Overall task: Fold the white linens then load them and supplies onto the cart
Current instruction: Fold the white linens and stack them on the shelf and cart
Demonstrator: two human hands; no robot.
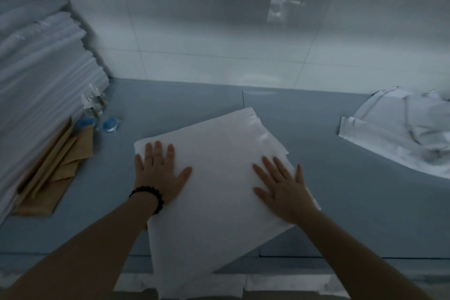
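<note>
While both hands lie flat with fingers straight and spread, gripping nothing, they press on a folded white linen [219, 192] that sits in the middle of the blue-grey bench [341, 197]; the left hand [159, 173] rests on the sheet's left far corner, thumb pointing inward, and the right hand [283, 187] rests near its right edge, fingers angled toward the far left; a dark beaded bracelet [148, 196] circles the left wrist. The linen lies turned at an angle to the bench, its near end hanging over the front edge; a second layer shows just beyond its far right side. At the left end of the bench stands a tall stack of folded white linens [36, 85], leaning against the white tiled wall [207, 31]; brown paper pieces [56, 170] lie at its foot, partly tucked beneath it; just beside them stand small clear bottles [97, 112] with blue caps, blurred. At the right end, well apart from the hands, a rumpled heap of white linens [401, 134] lies unfolded, reaching past the picture's edge.
</note>
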